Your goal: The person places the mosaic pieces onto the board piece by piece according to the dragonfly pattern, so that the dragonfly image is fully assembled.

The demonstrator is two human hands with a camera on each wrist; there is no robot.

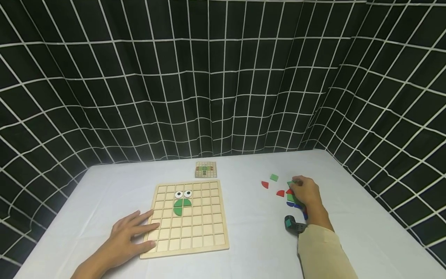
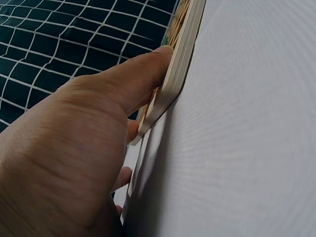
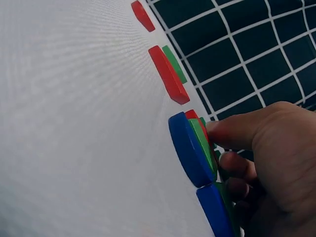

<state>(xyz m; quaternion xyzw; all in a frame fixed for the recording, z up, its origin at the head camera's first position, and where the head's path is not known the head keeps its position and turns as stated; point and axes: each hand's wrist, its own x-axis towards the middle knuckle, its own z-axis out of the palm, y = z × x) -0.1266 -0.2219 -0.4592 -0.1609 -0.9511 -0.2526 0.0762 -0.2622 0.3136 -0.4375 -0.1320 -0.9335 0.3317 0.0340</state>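
Note:
In the head view a wooden grid board (image 1: 196, 232) lies on the table. On it sit two round eye pieces (image 1: 179, 194) and several green quarter-circle pieces (image 1: 178, 211). My left hand (image 1: 122, 238) rests with spread fingers on the board's left edge; the left wrist view has its thumb (image 2: 148, 69) on the wooden rim. Far to the right, my right hand (image 1: 308, 192) reaches into a cluster of flat pieces, fingers bent. Its fingertips are beside a green piece (image 1: 290, 183) and a red piece (image 1: 289, 191); whether they pinch one is hidden.
A small pattern card (image 1: 205, 170) lies behind the board. Two red quarter-circles (image 1: 280, 193) and a green square (image 1: 274, 177) lie left of the cluster. Blue pieces (image 3: 190, 148) form its near side. Gridded black curtain (image 1: 223, 77) surrounds the white table (image 1: 258, 232).

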